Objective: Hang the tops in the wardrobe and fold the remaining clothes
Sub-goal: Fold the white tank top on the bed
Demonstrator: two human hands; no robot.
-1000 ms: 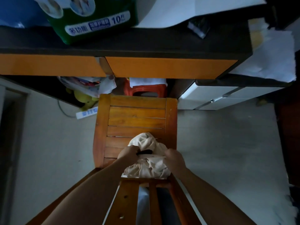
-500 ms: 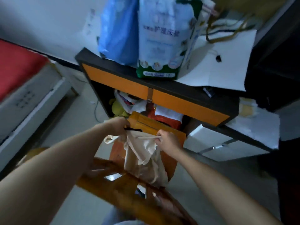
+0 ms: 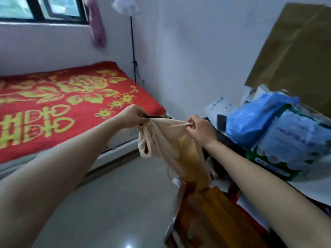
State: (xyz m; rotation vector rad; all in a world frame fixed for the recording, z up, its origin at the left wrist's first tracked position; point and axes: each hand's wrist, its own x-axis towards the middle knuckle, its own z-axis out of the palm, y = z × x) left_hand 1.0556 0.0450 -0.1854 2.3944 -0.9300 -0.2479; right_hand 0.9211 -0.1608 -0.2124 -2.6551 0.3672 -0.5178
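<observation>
A thin beige top (image 3: pixel 166 140) hangs in the air between my hands, its lower part trailing down to the wooden chair (image 3: pixel 213 217). My left hand (image 3: pixel 133 114) pinches one upper corner of it together with a thin black piece, perhaps a hanger (image 3: pixel 154 116). My right hand (image 3: pixel 199 128) grips the other upper edge by a narrow strap. No wardrobe shows in this view.
A bed with a red and yellow patterned blanket (image 3: pixel 59 102) fills the left. On the right, a dark desk (image 3: pixel 231 140) carries blue and green packages (image 3: pixel 279 133) and papers. A lamp stand (image 3: pixel 133 51) stands by the white wall. Bare floor (image 3: pixel 114 203) lies ahead.
Both hands have lifted the beige top off the chair seat and raised it. The view has swung up and left, from the chair and desk toward the bed and wall.
</observation>
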